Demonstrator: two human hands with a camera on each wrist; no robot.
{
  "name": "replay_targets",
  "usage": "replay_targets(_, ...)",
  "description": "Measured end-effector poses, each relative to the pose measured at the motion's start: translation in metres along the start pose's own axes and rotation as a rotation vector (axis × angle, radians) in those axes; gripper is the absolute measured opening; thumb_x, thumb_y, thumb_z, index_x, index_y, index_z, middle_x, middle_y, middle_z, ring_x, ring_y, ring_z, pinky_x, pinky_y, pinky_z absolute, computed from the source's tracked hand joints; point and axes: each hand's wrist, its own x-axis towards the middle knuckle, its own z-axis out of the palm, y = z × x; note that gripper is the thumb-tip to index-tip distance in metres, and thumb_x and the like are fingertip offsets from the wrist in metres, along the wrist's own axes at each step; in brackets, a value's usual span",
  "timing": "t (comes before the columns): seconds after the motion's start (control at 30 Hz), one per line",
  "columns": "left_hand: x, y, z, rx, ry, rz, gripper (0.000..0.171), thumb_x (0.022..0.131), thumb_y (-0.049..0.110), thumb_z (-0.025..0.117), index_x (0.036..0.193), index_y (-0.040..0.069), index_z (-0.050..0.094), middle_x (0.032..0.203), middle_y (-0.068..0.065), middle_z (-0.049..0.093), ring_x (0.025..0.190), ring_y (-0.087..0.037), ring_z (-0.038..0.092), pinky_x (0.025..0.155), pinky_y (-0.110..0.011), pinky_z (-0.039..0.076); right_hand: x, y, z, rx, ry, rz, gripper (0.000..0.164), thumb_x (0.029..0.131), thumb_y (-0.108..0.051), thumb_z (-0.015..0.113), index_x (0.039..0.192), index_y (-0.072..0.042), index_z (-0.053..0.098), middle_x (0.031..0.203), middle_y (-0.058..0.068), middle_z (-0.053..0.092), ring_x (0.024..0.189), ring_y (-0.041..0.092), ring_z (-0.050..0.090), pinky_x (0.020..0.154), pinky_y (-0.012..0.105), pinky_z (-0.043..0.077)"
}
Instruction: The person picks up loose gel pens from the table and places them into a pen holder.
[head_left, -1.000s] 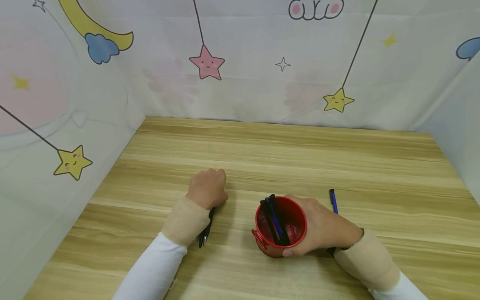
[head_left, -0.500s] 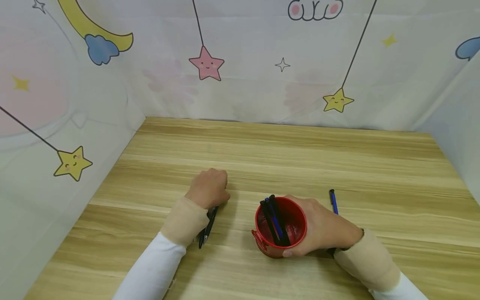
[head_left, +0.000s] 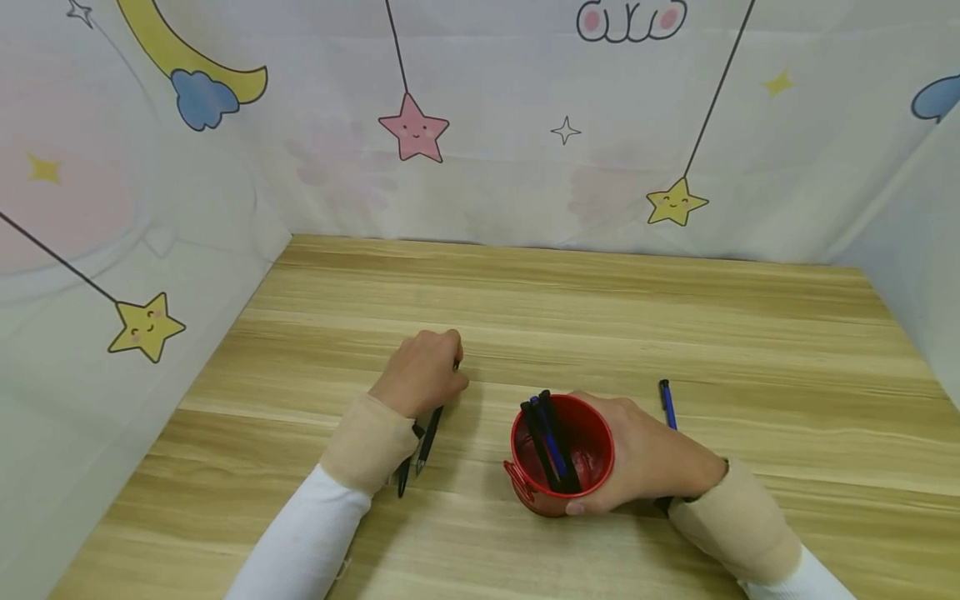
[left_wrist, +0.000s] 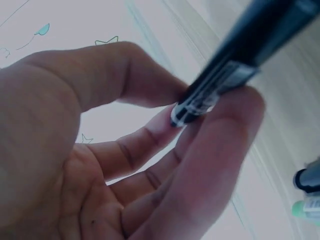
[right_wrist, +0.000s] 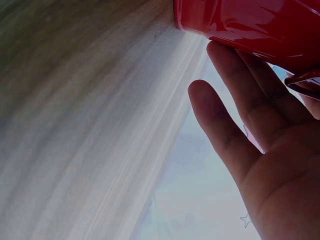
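In the head view my left hand (head_left: pixel 423 375) is at the table's left-centre, holding a black pen (head_left: pixel 429 442). The left wrist view shows that pen (left_wrist: pixel 220 82) pinched between thumb and a finger, its pale label visible. A second dark pen (head_left: pixel 404 477) lies beside it, partly hidden by my wrist. My right hand (head_left: pixel 648 454) grips the right side of a small red bucket (head_left: pixel 551 505), which stands upright. Several black and blue pens (head_left: pixel 551 442) lean inside it. In the right wrist view, fingers (right_wrist: pixel 227 60) reach the bucket's wall (right_wrist: pixel 250 25) near its base.
A blue pen (head_left: pixel 668 404) lies right of the bucket, partly covered by my right forearm. At the left wrist view's right edge are a dark pen end (left_wrist: pixel 308 178) and a green-tipped one (left_wrist: pixel 302 208). Printed cloth walls (head_left: pixel 487 192) border the wooden table (head_left: pixel 562 308).
My left hand has shifted slightly up and right with the black pen, which has separated from the dark pen left lying there. The right hand and bucket have stayed still.
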Motion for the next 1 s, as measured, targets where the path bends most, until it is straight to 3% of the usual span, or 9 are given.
replay_targets(0.53,0.0017,0.0019,-0.0019,-0.088,0.078,0.035,0.025,0.072,0.006,0.059,0.097,0.007,0.060,0.078,-0.002,0.055,0.063,-0.017,0.050,0.056,-0.035,0.047,0.0010,-0.0030,0.0000,-0.011,0.006,0.004,0.072,0.059,-0.030,0.085,0.121,-0.011,0.052,0.107,-0.002,0.062,0.095,0.016,0.058,0.073,0.043,0.054)
replay_targets(1.0,0.0005,0.0044,-0.0088,-0.098,0.130,0.076,0.023,0.072,0.004,0.058,0.093,0.006,0.066,0.080,-0.004,0.058,0.062,-0.016,0.047,0.058,-0.035,0.045,0.0003,-0.0015,0.0002,-0.017,0.005,-0.003,0.074,0.059,-0.030,0.085,0.121,-0.011,0.052,0.107,-0.002,0.061,0.095,0.016,0.058,0.074,0.042,0.054)
